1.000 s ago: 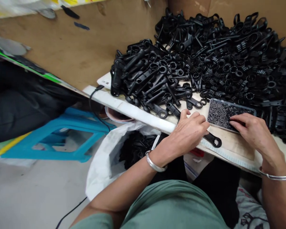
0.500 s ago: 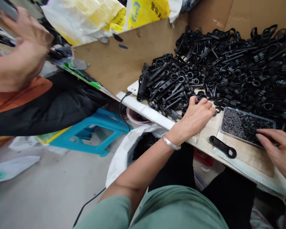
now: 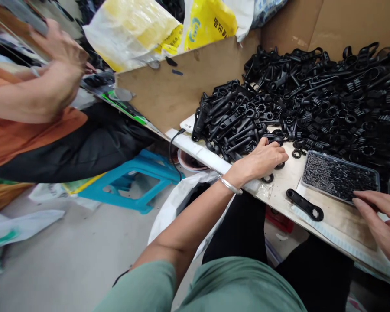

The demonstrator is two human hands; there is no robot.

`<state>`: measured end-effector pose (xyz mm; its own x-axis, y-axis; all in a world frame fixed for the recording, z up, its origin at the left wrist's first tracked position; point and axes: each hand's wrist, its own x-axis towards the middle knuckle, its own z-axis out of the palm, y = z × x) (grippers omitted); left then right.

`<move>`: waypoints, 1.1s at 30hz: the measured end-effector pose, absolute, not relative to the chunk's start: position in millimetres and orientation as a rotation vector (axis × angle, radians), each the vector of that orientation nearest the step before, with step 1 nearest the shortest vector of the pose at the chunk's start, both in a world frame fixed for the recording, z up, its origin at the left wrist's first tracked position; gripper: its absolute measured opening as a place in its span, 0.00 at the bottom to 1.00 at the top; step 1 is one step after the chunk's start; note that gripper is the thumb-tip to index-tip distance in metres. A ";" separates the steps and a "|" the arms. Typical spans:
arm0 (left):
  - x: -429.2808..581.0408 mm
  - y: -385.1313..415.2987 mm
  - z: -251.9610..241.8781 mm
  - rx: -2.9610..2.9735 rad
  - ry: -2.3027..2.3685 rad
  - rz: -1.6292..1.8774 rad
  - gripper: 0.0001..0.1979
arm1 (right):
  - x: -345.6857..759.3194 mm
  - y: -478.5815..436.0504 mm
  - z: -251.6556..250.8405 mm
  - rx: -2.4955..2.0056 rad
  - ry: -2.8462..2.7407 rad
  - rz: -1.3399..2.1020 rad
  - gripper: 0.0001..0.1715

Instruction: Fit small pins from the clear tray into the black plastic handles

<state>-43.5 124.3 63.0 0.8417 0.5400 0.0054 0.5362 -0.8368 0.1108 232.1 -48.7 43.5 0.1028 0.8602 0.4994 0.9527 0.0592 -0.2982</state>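
Observation:
My left hand (image 3: 261, 159) reaches palm down over the near edge of a pile of black plastic wrench-shaped parts (image 3: 237, 119). Its fingers are curled and the tips are hidden; whatever they grip does not show. Black rings (image 3: 268, 178) lie just beside and below it. My right hand (image 3: 381, 216) is at the near right corner of a clear plastic box (image 3: 325, 192) filled with small dark pieces. Thumb and forefinger nearly meet there, and anything between them is too small to name. One black wrench-shaped part (image 3: 303, 203) lies flat between my hands, in front of the box.
A cardboard wall (image 3: 195, 73) borders the pile on the left. Below the table edge stands a white sack (image 3: 169, 208), with a blue stool (image 3: 126, 186) farther left. Another person's arm (image 3: 52, 82) is at the far left. Yellow and white bags (image 3: 211, 26) lie behind.
The view has shifted slightly. My left hand has drawn a little back toward the table edge, uncovering rings beside it. My right hand stays by the box corner, its fingers slightly farther out.

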 end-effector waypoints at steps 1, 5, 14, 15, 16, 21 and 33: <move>-46.4 121.3 63.0 2.903 0.840 0.081 0.16 | 229.9 -47.8 44.9 -1.802 -1.767 -0.193 0.19; -58.8 111.2 57.2 2.801 0.846 0.316 0.18 | 216.4 -30.7 55.0 -1.738 -1.866 -0.085 0.16; -77.7 104.5 35.7 2.436 0.927 0.855 0.20 | 150.0 93.5 60.5 -1.625 -2.564 -0.047 0.17; -78.8 103.6 34.6 2.435 0.923 0.871 0.20 | 143.2 105.1 58.8 -1.643 -2.611 -0.054 0.16; -79.9 102.5 33.7 2.446 0.915 0.879 0.20 | 137.4 114.9 57.3 -1.670 -2.645 -0.055 0.16; -84.5 95.9 32.9 2.561 0.874 0.902 0.20 | 125.0 138.0 56.3 -1.785 -2.723 -0.017 0.13; -88.2 82.8 35.6 2.754 0.949 0.805 0.15 | 128.7 129.6 65.0 -1.602 -2.824 -0.202 0.10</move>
